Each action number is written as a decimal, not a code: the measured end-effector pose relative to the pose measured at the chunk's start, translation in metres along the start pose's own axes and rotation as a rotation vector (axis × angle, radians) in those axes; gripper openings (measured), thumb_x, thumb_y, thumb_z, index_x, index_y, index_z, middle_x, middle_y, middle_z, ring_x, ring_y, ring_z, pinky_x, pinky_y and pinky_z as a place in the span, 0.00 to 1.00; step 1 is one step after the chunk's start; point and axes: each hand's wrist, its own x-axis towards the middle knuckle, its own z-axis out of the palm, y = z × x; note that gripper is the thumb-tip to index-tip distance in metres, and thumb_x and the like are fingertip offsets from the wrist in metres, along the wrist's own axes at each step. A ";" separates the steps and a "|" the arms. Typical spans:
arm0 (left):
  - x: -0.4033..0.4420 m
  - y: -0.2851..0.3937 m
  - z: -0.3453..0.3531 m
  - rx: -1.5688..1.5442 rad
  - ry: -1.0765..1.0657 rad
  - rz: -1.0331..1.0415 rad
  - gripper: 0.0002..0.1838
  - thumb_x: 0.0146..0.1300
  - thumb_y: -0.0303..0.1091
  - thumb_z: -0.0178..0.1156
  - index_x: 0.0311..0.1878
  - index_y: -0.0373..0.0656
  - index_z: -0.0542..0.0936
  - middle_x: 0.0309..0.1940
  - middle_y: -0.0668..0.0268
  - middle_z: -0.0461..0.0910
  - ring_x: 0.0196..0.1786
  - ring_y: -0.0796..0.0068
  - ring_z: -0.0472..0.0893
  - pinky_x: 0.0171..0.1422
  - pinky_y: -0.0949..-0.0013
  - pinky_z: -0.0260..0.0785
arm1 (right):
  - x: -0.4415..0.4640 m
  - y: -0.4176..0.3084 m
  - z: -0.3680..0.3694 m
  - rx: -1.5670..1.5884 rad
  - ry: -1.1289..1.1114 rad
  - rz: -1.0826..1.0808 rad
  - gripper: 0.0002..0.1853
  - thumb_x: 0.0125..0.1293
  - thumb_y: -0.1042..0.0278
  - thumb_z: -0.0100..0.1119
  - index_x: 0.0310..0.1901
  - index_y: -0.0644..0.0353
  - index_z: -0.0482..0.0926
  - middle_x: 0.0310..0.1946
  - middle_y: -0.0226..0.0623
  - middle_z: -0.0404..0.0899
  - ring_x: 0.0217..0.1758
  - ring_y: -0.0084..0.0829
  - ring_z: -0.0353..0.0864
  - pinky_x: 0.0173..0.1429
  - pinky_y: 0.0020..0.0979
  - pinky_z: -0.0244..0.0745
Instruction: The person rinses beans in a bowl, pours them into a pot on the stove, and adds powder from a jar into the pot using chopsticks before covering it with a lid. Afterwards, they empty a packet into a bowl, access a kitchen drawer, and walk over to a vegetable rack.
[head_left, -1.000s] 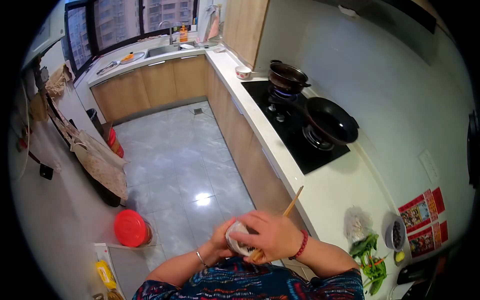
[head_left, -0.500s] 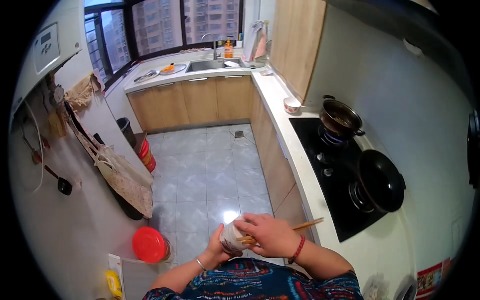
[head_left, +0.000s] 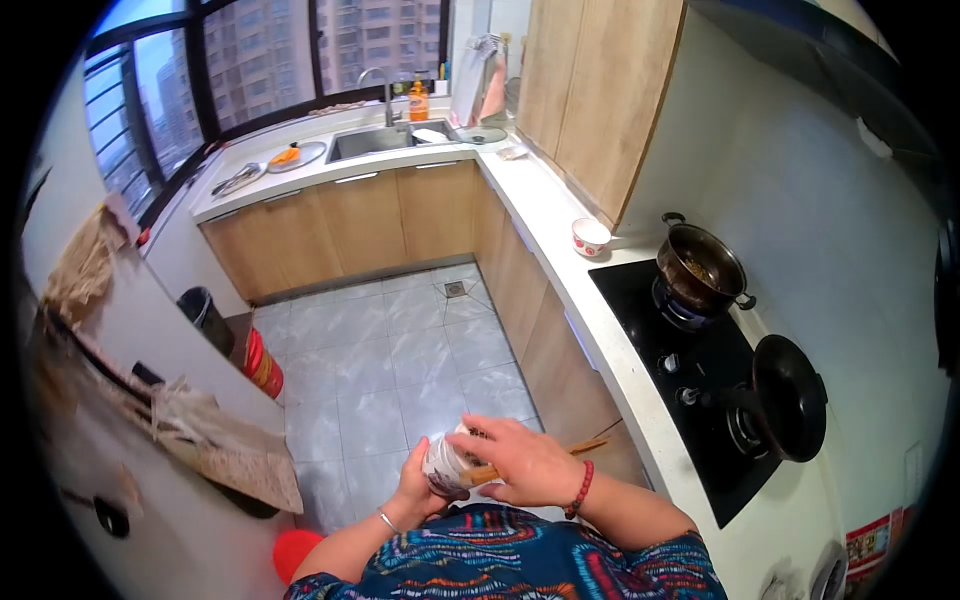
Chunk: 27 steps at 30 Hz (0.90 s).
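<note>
In the head view, my left hand [head_left: 410,490] is wrapped around a white jar [head_left: 441,464] with a dark printed pattern, held tilted before my body. My right hand [head_left: 525,462], palm down, is at the jar's top and holds a pair of wooden chopsticks [head_left: 590,446] under the palm. Its fingers reach over the jar's rim and partly hide it. Something dark shows at the mouth beside the fingertips, too small to make out.
On the black gas hob [head_left: 655,345] at right stand a two-handled pot [head_left: 690,290] with food inside and a black frying pan [head_left: 795,400]. A patterned bowl [head_left: 591,237] sits on the counter [head_left: 540,200]. A sink [head_left: 350,145] is at the back; a red bucket [head_left: 263,365] stands left.
The camera view has moved forward and turned right. My right fingers have spread and lifted somewhat at the jar's top, where a dark patch now shows. Both hands keep their holds.
</note>
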 end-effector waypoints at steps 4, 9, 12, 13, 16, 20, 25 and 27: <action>0.024 0.062 -0.017 0.110 -0.161 -0.103 0.33 0.61 0.62 0.27 0.53 0.48 0.69 0.44 0.60 0.75 0.37 0.61 0.75 0.30 0.62 0.66 | 0.065 0.006 -0.005 -0.102 -0.189 0.512 0.33 0.49 0.48 0.61 0.56 0.52 0.65 0.47 0.43 0.69 0.49 0.41 0.71 0.45 0.37 0.72; 0.071 0.098 -0.031 0.121 -0.260 -0.170 0.34 0.60 0.64 0.26 0.53 0.50 0.70 0.45 0.62 0.74 0.39 0.61 0.74 0.32 0.61 0.65 | 0.081 0.052 0.018 -0.052 -0.002 0.226 0.35 0.48 0.48 0.62 0.56 0.54 0.64 0.47 0.44 0.71 0.48 0.42 0.73 0.46 0.37 0.71; 0.093 0.104 -0.012 0.185 -0.136 -0.106 0.33 0.60 0.64 0.27 0.53 0.51 0.70 0.45 0.62 0.74 0.38 0.61 0.74 0.30 0.62 0.64 | 0.092 0.065 0.004 -0.054 -0.054 0.413 0.34 0.47 0.52 0.63 0.56 0.52 0.64 0.48 0.45 0.69 0.47 0.43 0.73 0.46 0.39 0.72; 0.102 0.108 -0.010 0.190 -0.138 -0.118 0.33 0.60 0.64 0.27 0.53 0.51 0.70 0.45 0.62 0.74 0.38 0.61 0.74 0.30 0.62 0.64 | 0.100 0.070 -0.003 -0.055 -0.049 0.425 0.34 0.47 0.52 0.63 0.56 0.52 0.64 0.48 0.45 0.69 0.47 0.43 0.73 0.46 0.39 0.72; 0.131 0.121 -0.005 0.191 -0.224 -0.185 0.33 0.59 0.64 0.27 0.53 0.52 0.69 0.45 0.62 0.74 0.38 0.61 0.74 0.27 0.64 0.62 | 0.114 0.095 -0.011 0.007 -0.330 0.856 0.35 0.45 0.57 0.65 0.57 0.50 0.63 0.56 0.46 0.63 0.53 0.44 0.70 0.51 0.38 0.71; 0.160 0.141 0.029 0.208 -0.143 -0.137 0.33 0.59 0.64 0.27 0.52 0.51 0.70 0.42 0.60 0.75 0.34 0.60 0.75 0.25 0.64 0.62 | 0.112 0.143 -0.013 0.024 -0.010 0.454 0.35 0.45 0.53 0.64 0.56 0.52 0.63 0.50 0.46 0.68 0.48 0.45 0.72 0.47 0.39 0.72; 0.213 0.152 0.039 0.137 -0.383 -0.171 0.33 0.61 0.63 0.28 0.56 0.49 0.67 0.49 0.58 0.72 0.46 0.54 0.74 0.38 0.56 0.70 | 0.130 0.186 -0.042 0.067 -0.097 0.642 0.35 0.46 0.54 0.63 0.57 0.53 0.63 0.47 0.47 0.69 0.48 0.44 0.72 0.47 0.41 0.72; 0.227 0.147 0.067 0.189 -0.156 -0.064 0.33 0.62 0.61 0.30 0.59 0.47 0.65 0.54 0.57 0.69 0.53 0.52 0.71 0.50 0.53 0.69 | 0.130 0.204 -0.049 0.023 -0.077 0.567 0.36 0.48 0.53 0.63 0.59 0.52 0.61 0.51 0.45 0.67 0.50 0.45 0.71 0.49 0.38 0.71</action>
